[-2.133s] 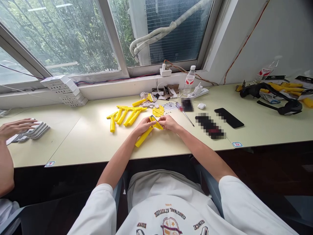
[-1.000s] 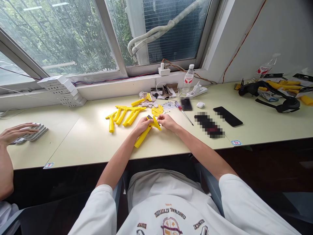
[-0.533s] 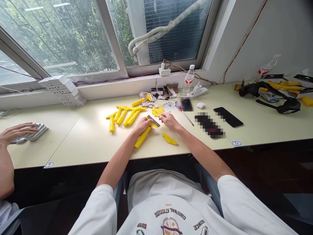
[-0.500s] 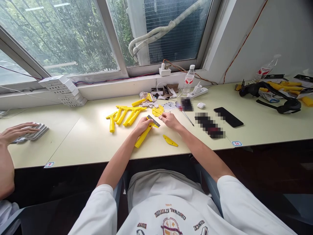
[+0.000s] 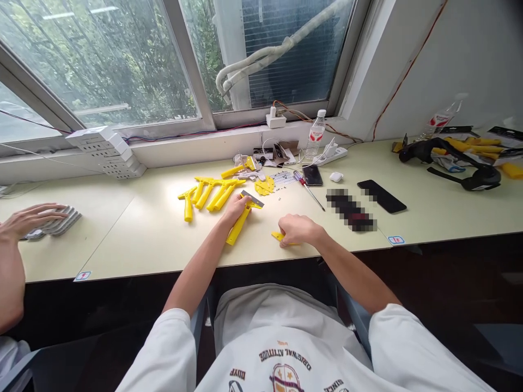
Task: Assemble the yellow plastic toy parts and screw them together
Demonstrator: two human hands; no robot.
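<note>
My left hand is closed around a yellow scraper, whose handle slants down toward the table's front edge. A grey metal blade lies across the scraper's head. To the right, my right hand has its fingers closed down on a flat yellow plastic clamp piece at the tabletop; the hand covers much of that piece. Beyond the left hand several yellow scraper handles lie in a row. A pile of flat yellow pieces sits farther back, with small screws scattered beside it.
A screwdriver and a phone lie right of the pile. Behind them stand a water bottle and a power strip. Another black phone lies farther right. At far left, another person's hand rests on stacked grey parts.
My right hand has moved from beside the scraper head down and right onto the yellow clamp piece. The left hand has shifted slightly left with the scraper and blade.
</note>
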